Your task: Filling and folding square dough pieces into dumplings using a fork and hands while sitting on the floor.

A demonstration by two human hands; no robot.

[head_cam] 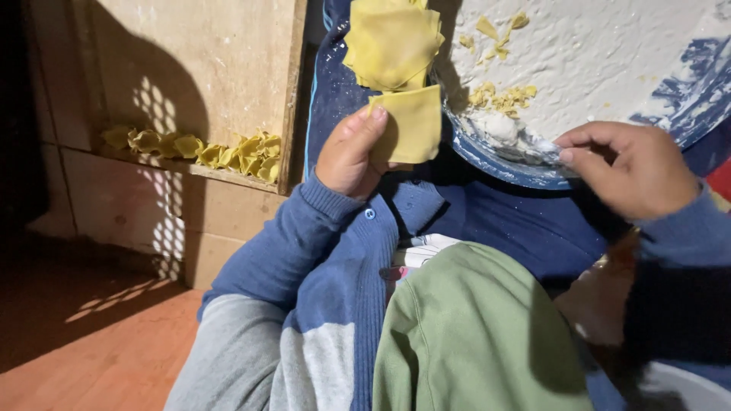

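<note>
Your left hand (pixel 352 156) pinches a yellow dough square (pixel 413 123) between thumb and fingers, with the stack of dough squares (pixel 393 42) just beyond it at twelve o'clock. At three o'clock your right hand (pixel 632 167) has its fingertips pressed together on white filling (pixel 525 141) at the floury tray's rim (pixel 533 171). Folded dumplings (pixel 199 151) sit in a row on the wooden board (pixel 198 53) at nine o'clock.

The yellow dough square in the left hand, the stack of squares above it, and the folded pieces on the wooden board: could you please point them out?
Yellow dough square (pixel 415 122), head view, its flat middle.
Stack of squares (pixel 392 42), head view, top sheet.
Folded pieces (pixel 228 154), head view, middle of the row.
</note>
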